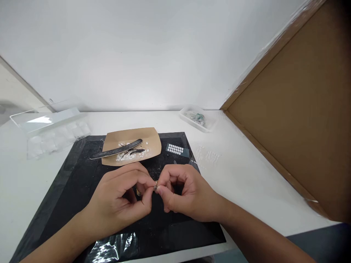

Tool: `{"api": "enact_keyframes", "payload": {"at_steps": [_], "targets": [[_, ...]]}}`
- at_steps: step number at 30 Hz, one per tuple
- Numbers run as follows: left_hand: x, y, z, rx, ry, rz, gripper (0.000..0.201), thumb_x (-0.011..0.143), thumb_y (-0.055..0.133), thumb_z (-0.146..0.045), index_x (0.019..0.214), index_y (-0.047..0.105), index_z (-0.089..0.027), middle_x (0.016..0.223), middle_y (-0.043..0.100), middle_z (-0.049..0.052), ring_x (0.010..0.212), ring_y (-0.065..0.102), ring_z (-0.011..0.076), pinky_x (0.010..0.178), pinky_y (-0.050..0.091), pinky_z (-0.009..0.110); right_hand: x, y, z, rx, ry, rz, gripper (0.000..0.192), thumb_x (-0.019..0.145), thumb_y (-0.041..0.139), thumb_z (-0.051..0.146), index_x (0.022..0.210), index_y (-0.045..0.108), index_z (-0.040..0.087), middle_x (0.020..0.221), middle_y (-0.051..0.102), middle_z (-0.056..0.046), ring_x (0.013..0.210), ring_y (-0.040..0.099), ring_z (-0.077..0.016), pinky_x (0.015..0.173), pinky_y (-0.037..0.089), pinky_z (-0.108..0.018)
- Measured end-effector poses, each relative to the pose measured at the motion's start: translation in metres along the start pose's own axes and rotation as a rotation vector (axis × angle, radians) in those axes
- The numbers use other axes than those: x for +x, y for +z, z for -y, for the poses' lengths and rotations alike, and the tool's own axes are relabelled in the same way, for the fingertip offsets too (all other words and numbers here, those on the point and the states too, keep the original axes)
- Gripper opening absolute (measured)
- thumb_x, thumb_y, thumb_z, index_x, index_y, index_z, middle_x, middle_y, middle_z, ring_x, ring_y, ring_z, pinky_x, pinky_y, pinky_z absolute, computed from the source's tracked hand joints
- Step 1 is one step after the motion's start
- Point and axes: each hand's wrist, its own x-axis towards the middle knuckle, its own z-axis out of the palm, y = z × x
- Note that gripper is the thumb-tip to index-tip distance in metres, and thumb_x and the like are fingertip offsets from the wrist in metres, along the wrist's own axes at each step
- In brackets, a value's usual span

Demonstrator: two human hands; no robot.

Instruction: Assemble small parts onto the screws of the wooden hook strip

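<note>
Over the black mat (pixel 74 197), my left hand (pixel 123 197) and my right hand (pixel 189 193) meet fingertip to fingertip. Between their pinched thumbs and forefingers is a tiny metallic-looking piece (pixel 155 187), too small to name and mostly covered by the fingers. Both hands are closed on it. Just beyond them sits a brown paper tray (pixel 150 137) holding small white bits (pixel 126 156). A long dark curved strip, like a worn nail file (pixel 117 149), lies across the tray. Right of the tray is a dark card with rows of white dots (pixel 175 149).
A clear compartment box with its lid raised (pixel 55 135) stands at the left. At the back right is a translucent tub (pixel 197 118) with small bagged items. Loose pale pieces (pixel 212 157) lie on the white table (pixel 246 175). A brown cardboard panel (pixel 296 109) borders the right side.
</note>
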Motion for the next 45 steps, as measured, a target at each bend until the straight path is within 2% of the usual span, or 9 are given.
{"api": "enact_keyframes", "payload": {"at_steps": [10, 16, 26, 33, 38, 45], "targets": [[0.002, -0.001, -0.001, -0.093, -0.08, 0.022, 0.013, 0.087, 0.067, -0.007, 0.088, 0.075, -0.017, 0.078, 0.067, 0.0, 0.055, 0.063, 0.0064, 0.041, 0.047, 0.01, 0.002, -0.002, 0.0, 0.159, 0.078, 0.063, 0.02, 0.087, 0.084, 0.023, 0.085, 0.065, 0.017, 0.061, 0.071, 0.003, 0.046, 0.057, -0.0068, 0.044, 0.046, -0.013], [-0.002, -0.002, -0.001, -0.249, -0.185, 0.051, 0.013, 0.089, 0.067, -0.008, 0.09, 0.076, -0.017, 0.083, 0.068, 0.002, 0.055, 0.066, 0.0076, 0.039, 0.05, 0.012, 0.004, -0.005, 0.001, 0.236, 0.048, 0.13, 0.022, 0.091, 0.082, 0.032, 0.089, 0.067, 0.016, 0.062, 0.071, 0.003, 0.045, 0.055, -0.0055, 0.043, 0.045, -0.012], [-0.001, -0.002, 0.0, -0.374, -0.209, 0.05, 0.012, 0.091, 0.069, -0.008, 0.095, 0.077, -0.017, 0.086, 0.066, 0.002, 0.055, 0.07, 0.0086, 0.04, 0.055, 0.013, 0.004, -0.008, -0.003, 0.22, 0.027, 0.183, 0.029, 0.098, 0.074, 0.043, 0.094, 0.065, 0.016, 0.062, 0.07, 0.004, 0.042, 0.053, -0.0049, 0.041, 0.043, -0.013], [-0.003, -0.008, 0.004, -0.586, -0.304, 0.164, 0.01, 0.096, 0.071, -0.014, 0.103, 0.077, -0.016, 0.097, 0.066, 0.004, 0.059, 0.075, 0.0107, 0.043, 0.061, 0.015, 0.003, -0.007, 0.002, 0.212, 0.065, 0.196, 0.033, 0.094, 0.078, 0.045, 0.091, 0.063, 0.016, 0.061, 0.069, 0.004, 0.043, 0.054, -0.0053, 0.041, 0.044, -0.013], [0.0, -0.015, 0.008, -0.707, -0.411, 0.324, 0.009, 0.093, 0.077, -0.019, 0.101, 0.08, -0.016, 0.096, 0.066, 0.004, 0.063, 0.076, 0.0119, 0.046, 0.063, 0.014, -0.001, -0.009, 0.004, 0.21, 0.133, 0.266, 0.031, 0.093, 0.079, 0.042, 0.09, 0.062, 0.017, 0.065, 0.071, 0.003, 0.047, 0.06, -0.0063, 0.044, 0.049, -0.014], [0.002, -0.015, 0.009, -0.652, -0.411, 0.354, 0.008, 0.091, 0.079, -0.021, 0.096, 0.08, -0.015, 0.093, 0.067, 0.004, 0.063, 0.076, 0.0133, 0.047, 0.064, 0.017, -0.002, -0.012, 0.008, 0.115, 0.127, 0.258, 0.022, 0.091, 0.082, 0.03, 0.089, 0.065, 0.017, 0.067, 0.073, 0.002, 0.05, 0.06, -0.0061, 0.048, 0.05, -0.013]]}}
